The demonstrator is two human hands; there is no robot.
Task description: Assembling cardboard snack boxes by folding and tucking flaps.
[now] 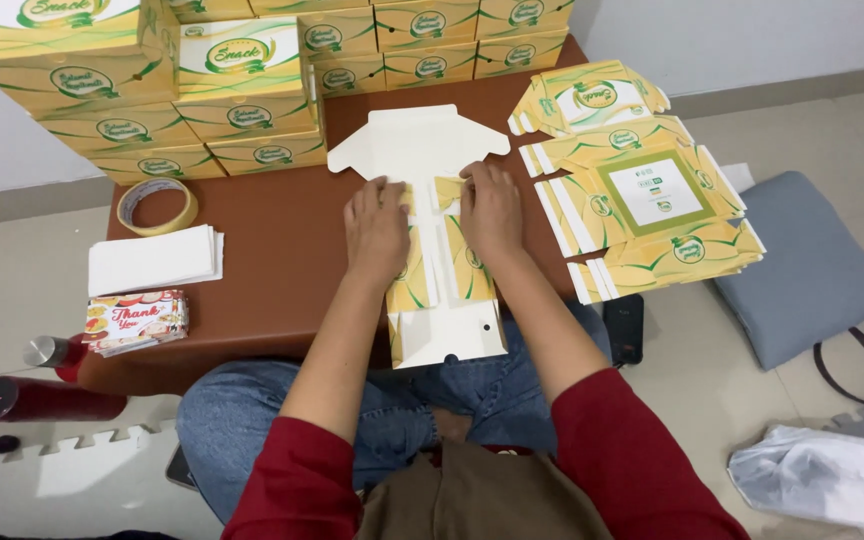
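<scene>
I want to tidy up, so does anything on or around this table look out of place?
The stack of flat box blanks hangs past the table's right edge, fanned unevenly. A red bottle lies on its side on the floor.

The stacked yellow boxes (pixel 62 70) run past the top edge, and the hands (pixel 377 225) hide the flat carton's (pixel 422 150) folds.

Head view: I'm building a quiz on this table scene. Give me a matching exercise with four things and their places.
Things:
1. tape roll
2. flat box blank
3. stack of unfolded blanks
4. folded boxes

Places:
A. under both hands
B. piled at the table's back left
C. table's right side
D. left part of the table, above the white paper stack

Pairs: 1-D, 2-A, 3-C, 4-B
</scene>
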